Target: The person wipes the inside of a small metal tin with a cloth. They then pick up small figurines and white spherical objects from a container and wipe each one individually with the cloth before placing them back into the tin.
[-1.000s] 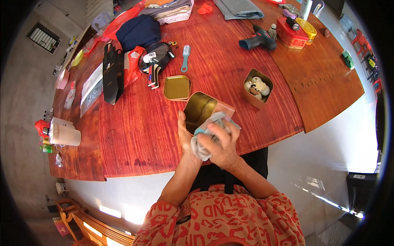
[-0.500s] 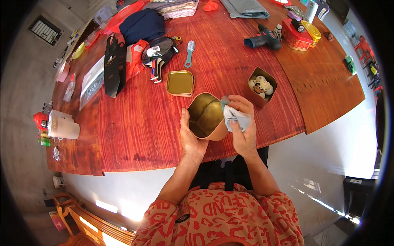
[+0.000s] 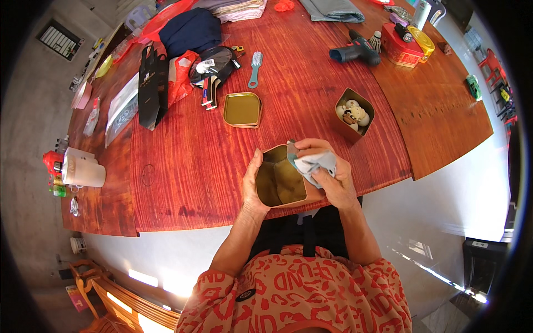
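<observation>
A square tin box (image 3: 277, 178) with a gold-coloured inside is tilted at the near table edge, its open mouth facing up toward me. My left hand (image 3: 253, 186) grips its left side, thumb along the rim. In my right hand (image 3: 338, 180) is a bunched pale grey-blue cloth (image 3: 316, 165), pressed at the tin's upper right rim; part of the cloth laps over the edge. Beyond the tin lie square gold lids (image 3: 242, 109), seemingly stacked. To the right stands a second tin (image 3: 348, 132) holding several round pale items and a small figure.
The red wooden table (image 3: 189, 166) also bears a hairbrush (image 3: 255, 70), a black paper bag (image 3: 151, 91), a power drill (image 3: 355, 51), a shuttlecock (image 3: 375, 41) and a red tin (image 3: 401, 49). At the left edge stands a white jug (image 3: 83, 169). A wooden bench (image 3: 125, 294) is at lower left.
The tin has come nearer to me and tilted further, showing more of its inside. My right hand with the cloth has shifted slightly down, the cloth now across the rim's upper right corner.
</observation>
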`<control>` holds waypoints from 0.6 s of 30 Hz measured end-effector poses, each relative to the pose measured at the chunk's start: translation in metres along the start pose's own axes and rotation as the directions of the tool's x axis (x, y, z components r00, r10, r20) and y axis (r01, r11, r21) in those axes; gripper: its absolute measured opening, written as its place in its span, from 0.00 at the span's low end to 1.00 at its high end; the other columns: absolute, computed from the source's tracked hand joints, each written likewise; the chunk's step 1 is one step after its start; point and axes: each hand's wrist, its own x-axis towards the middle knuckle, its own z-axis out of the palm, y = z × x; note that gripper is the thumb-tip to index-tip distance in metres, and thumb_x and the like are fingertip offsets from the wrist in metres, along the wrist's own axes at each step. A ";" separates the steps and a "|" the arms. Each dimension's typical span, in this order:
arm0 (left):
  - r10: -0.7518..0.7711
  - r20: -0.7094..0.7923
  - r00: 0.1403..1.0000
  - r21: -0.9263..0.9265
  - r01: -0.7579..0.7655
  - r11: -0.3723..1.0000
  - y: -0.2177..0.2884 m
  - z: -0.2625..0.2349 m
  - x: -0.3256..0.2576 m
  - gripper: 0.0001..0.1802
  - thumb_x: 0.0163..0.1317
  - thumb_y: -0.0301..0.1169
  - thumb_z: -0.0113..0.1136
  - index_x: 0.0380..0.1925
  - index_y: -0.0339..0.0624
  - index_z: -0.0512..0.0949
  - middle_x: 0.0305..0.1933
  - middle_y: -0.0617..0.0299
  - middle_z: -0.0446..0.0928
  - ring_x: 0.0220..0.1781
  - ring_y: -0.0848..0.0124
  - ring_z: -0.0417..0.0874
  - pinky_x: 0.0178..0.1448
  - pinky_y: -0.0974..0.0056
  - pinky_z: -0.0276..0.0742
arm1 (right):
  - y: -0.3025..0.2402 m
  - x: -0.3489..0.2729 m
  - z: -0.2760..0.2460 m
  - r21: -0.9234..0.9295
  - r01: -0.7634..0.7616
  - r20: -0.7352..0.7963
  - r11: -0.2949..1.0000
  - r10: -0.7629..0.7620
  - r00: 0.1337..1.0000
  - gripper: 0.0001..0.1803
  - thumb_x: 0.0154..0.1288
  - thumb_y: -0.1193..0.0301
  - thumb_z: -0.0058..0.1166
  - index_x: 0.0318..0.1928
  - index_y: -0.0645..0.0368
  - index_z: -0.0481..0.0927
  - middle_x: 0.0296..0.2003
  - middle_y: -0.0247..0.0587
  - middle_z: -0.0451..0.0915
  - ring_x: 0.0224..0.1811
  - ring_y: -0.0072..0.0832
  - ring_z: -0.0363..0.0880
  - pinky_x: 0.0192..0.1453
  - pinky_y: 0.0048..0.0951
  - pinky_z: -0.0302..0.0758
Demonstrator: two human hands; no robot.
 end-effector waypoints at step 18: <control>0.020 0.012 1.000 0.067 -0.021 0.998 0.004 0.004 -0.001 0.29 0.63 0.52 0.53 0.50 0.37 0.73 0.50 0.52 0.77 0.51 0.60 0.78 0.56 0.54 0.75 | -0.002 -0.020 -0.004 -0.032 0.039 0.023 0.999 -0.039 0.999 0.14 0.62 0.79 0.49 0.48 0.70 0.76 0.58 0.44 0.68 0.57 0.28 0.70 0.59 0.28 0.68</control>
